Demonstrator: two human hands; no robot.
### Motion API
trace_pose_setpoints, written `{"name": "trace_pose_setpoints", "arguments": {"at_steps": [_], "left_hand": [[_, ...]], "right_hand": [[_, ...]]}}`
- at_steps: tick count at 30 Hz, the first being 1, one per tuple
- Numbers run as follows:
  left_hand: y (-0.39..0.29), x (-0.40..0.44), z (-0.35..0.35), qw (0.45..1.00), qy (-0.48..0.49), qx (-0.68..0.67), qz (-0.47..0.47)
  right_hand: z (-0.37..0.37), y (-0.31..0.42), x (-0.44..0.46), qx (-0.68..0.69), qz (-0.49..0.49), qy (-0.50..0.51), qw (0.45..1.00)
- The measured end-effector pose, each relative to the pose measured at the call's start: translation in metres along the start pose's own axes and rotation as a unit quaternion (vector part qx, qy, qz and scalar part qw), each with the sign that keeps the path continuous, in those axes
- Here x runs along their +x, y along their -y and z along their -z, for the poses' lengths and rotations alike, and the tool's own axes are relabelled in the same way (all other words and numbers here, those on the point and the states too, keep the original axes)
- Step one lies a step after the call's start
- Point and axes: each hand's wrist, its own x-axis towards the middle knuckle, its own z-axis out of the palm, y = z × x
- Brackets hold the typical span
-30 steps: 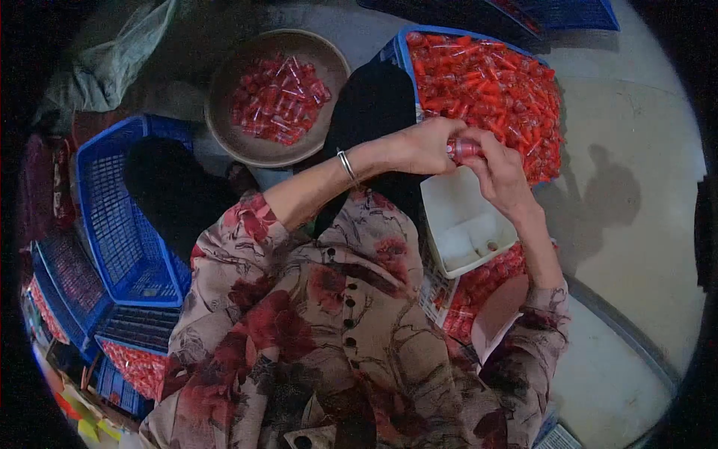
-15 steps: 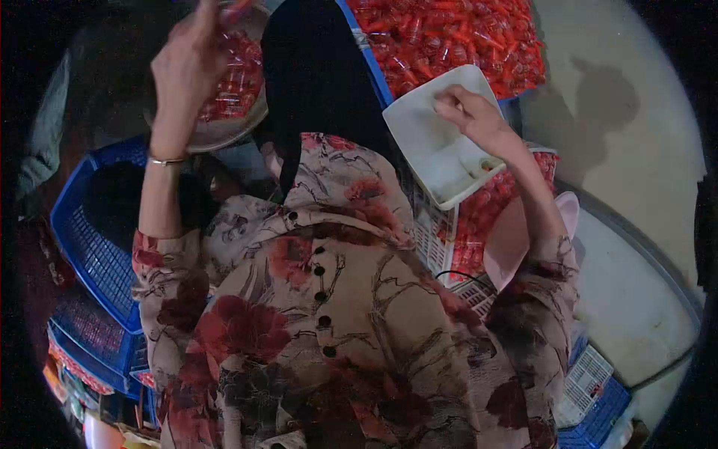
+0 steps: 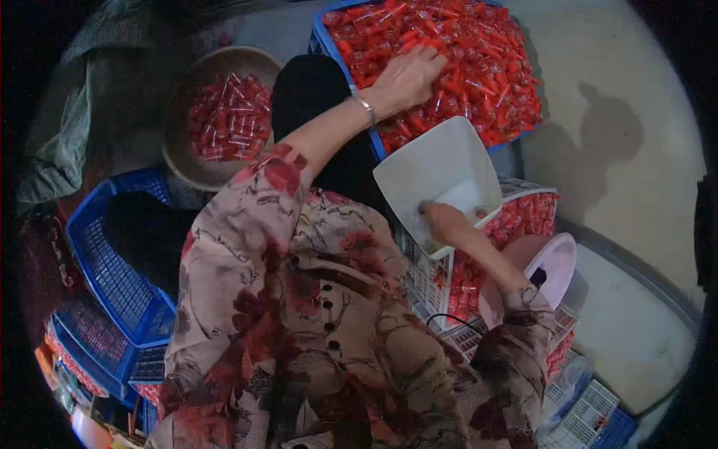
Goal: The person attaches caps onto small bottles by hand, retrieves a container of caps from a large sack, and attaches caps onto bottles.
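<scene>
My left hand (image 3: pixel 407 78), with a bangle at the wrist, is in the heap of small clear plastic tubes with red ends (image 3: pixel 486 82) that fills a blue crate (image 3: pixel 320 37). Its fingers are bent and close together against the tubes; what lies under the fingertips is hidden. Inside a squarish white tub (image 3: pixel 415 161), my right hand (image 3: pixel 446 223) is low against the near wall, fingers pinched together. Anything between them is too small to make out. Something pale white (image 3: pixel 465 196) lies at the tub's bottom.
A round basin (image 3: pixel 176 153) at the left holds more red tubes. White crates (image 3: pixel 437 288) with red pieces stand under the tub, near a pink bowl (image 3: pixel 557 266). Blue baskets (image 3: pixel 112 254) are at the lower left. A low pale-topped surface (image 3: pixel 621 322) stands at the right.
My left hand has swung right from above the basin, where it had a red piece, to the heap in the crate. The right hand has dropped lower inside the tub.
</scene>
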Motion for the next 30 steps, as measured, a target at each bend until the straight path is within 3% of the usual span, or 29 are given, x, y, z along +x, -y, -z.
{"name": "trace_pose_setpoints", "arguments": {"at_steps": [2,4,7,9,10,12,13,14,15,16,18,19,21,25,26,27,28,30], "left_hand": [[0.003,0.012,-0.02,0.999,0.041,-0.001,-0.032],[0.013,0.017,-0.038,0.983,0.047,0.159,-0.084],[-0.001,0.019,-0.046,0.984,0.07,0.16,-0.025],[0.003,0.018,-0.054,0.986,0.042,0.156,-0.039],[-0.001,0.014,-0.036,0.984,0.072,0.158,-0.035],[-0.004,0.003,-0.008,0.997,0.02,0.071,0.009],[0.002,-0.005,0.001,0.996,0.014,0.085,0.018],[0.007,-0.011,0.005,0.99,0.045,-0.082,0.107],[0.005,-0.014,0.015,0.947,0.073,-0.251,0.186],[0.004,-0.022,0.024,0.949,0.069,-0.249,0.182],[-0.004,-0.051,0.067,0.774,0.097,-0.532,0.329],[-0.004,-0.064,0.069,0.786,0.099,-0.53,0.303],[-0.001,-0.085,0.081,0.797,0.101,-0.531,0.269],[0.001,-0.121,0.104,0.625,0.18,-0.728,0.217],[-0.006,-0.125,0.124,0.634,0.185,-0.71,0.244],[-0.006,-0.13,0.131,0.599,0.195,-0.74,0.235],[-0.004,-0.134,0.135,0.565,0.203,-0.766,0.228],[-0.004,-0.137,0.147,0.548,0.205,-0.773,0.247]], "right_hand": [[0.007,0.006,-0.004,0.168,-0.002,0.059,0.984],[-0.017,0.005,-0.002,0.207,0.012,0.039,0.977],[-0.031,0.01,0.014,0.227,0.061,0.002,0.972],[-0.04,0.006,0.012,0.152,0.056,-0.073,0.984],[-0.048,0.002,0.016,0.113,0.101,-0.176,0.973],[0.007,0.027,0.016,0.173,0.033,-0.11,0.978],[0.017,0.028,0.017,0.167,0.05,-0.109,0.979],[0.026,0.022,0.016,0.156,0.014,-0.109,0.982],[0.037,0.018,0.016,0.145,-0.028,-0.112,0.983],[0.048,0.014,0.017,0.142,-0.027,-0.117,0.983],[0.076,0.016,0.014,0.189,-0.075,-0.169,0.964],[0.09,0.02,0.012,0.184,-0.082,-0.175,0.964],[0.126,0.042,0.02,0.287,-0.033,-0.279,0.916],[0.183,0.088,0.045,0.278,0.105,-0.373,0.879],[0.198,0.103,0.05,0.202,0.159,-0.358,0.897],[0.209,0.114,0.053,0.126,0.213,-0.334,0.909],[0.215,0.123,0.054,0.118,0.204,-0.329,0.914],[0.219,0.137,0.063,0.003,0.309,-0.289,0.906]]}}
